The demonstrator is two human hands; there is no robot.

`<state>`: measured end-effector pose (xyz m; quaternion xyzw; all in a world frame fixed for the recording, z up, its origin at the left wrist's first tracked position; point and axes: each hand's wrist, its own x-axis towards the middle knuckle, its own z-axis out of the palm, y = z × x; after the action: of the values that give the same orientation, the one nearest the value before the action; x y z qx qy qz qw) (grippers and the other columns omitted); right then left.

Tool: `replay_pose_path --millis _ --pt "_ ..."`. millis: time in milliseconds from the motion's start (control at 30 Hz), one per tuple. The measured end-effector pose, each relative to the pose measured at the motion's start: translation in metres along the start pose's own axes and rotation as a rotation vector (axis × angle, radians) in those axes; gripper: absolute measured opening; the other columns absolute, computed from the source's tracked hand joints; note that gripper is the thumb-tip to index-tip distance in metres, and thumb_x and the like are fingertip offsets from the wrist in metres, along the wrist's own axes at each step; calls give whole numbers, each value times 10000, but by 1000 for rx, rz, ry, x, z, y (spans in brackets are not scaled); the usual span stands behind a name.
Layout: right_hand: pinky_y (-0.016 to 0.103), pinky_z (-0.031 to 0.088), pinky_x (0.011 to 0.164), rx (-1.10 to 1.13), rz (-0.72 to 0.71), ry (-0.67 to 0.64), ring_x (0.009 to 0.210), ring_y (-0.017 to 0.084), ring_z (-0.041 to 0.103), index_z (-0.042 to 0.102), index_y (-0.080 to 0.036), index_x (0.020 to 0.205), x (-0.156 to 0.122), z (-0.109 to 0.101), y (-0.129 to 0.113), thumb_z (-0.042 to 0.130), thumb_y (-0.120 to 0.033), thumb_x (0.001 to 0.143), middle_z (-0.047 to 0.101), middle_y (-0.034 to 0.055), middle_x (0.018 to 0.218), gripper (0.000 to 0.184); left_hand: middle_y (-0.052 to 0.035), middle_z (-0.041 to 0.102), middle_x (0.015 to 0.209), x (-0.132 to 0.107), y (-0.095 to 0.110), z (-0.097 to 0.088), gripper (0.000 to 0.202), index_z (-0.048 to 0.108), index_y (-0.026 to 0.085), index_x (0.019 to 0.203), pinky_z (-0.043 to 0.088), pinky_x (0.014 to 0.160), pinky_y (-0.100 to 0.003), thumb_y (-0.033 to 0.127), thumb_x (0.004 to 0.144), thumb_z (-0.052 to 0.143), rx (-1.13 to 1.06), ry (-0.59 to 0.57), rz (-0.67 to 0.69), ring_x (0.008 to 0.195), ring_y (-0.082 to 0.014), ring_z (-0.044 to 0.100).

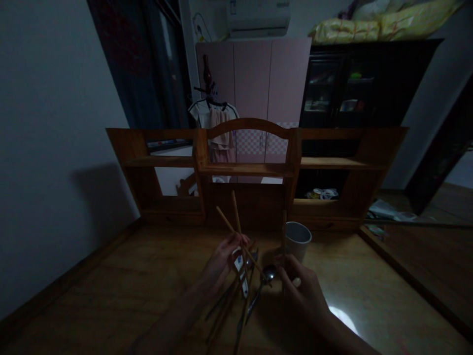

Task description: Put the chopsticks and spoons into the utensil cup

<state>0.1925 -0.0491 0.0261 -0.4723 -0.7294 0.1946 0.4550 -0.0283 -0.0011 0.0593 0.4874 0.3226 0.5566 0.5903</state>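
My left hand [219,257] is closed around two wooden chopsticks [236,213], which cross at the fingers and point up and away at different angles. In my right hand [302,282], pinched fingers hold another chopstick [284,234] nearly upright, just left of a grey cup [301,240]. Below and between the hands lies a loose pile of utensils. It includes a metal spoon [270,272] with a shiny bowl, a white spoon [244,289] with a coloured pattern, and several thin sticks or handles too dark to tell apart.
The wooden tabletop [148,281] has a low shelf unit [244,170] along its back edge. A white wall [55,123] borders the left side. Beyond stand a pink wardrobe [253,79], hanging clothes [219,121] and a dark cabinet [340,88]. The light is dim.
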Motion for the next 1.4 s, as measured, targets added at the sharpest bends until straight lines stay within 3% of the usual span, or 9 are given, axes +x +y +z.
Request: replay_pose_path --millis 100,233,433,733,867,967,1200,1400 --pt "281 497 670 18 -1 9 720 184 629 588 -197 1031 0 -1 -2 460 -344 957 681 57 871 208 -74 682 881 -8 -8 13 286 657 140 852 498 865 -305 422 858 609 25 -47 15 908 -197 645" --pt "259 489 632 77 -13 -1 697 171 627 590 -197 1026 0 -4 -7 433 -328 974 673 51 854 211 -76 710 845 -18 -11 24 259 673 135 943 529 836 -349 362 820 675 24 -89 12 819 -206 677" --pt "260 511 666 152 -85 -86 757 180 645 589 -207 1120 -3 -7 -11 429 -312 975 662 73 944 240 -74 719 979 -28 -12 35 283 710 171 1029 527 879 -349 288 772 727 184 -176 54 934 -236 675" --pt "269 495 685 66 -227 -142 755 181 613 612 -210 987 -3 -5 -8 458 -283 954 638 59 865 173 -59 715 927 -32 -17 39 181 752 209 912 548 735 -260 342 804 692 513 -112 254 861 -199 666" --pt "260 500 680 76 -210 -190 741 171 614 615 -203 972 -1 -3 -6 484 -298 946 647 54 852 163 -40 698 819 -33 -28 39 180 734 175 793 543 666 -236 352 758 737 492 -56 217 770 -182 659" --pt "250 499 665 85 -203 -211 714 160 618 631 -191 951 0 -2 -4 496 -304 943 671 51 848 177 -56 706 857 -33 -35 37 195 748 173 823 549 680 -250 355 755 738 485 -65 180 806 -201 668" --pt "271 529 764 113 -219 -251 849 177 662 568 -246 1252 1 -2 4 541 -271 929 698 54 1021 326 -49 757 893 -35 -32 36 192 775 233 910 565 688 -273 320 739 762 566 -79 221 797 -214 694" --pt "272 526 825 111 -190 -340 933 179 664 560 -283 1275 3 -8 -5 516 -280 949 685 47 1097 329 -39 762 932 -34 -41 32 225 769 250 951 567 697 -285 323 738 763 552 -95 181 840 -235 703"
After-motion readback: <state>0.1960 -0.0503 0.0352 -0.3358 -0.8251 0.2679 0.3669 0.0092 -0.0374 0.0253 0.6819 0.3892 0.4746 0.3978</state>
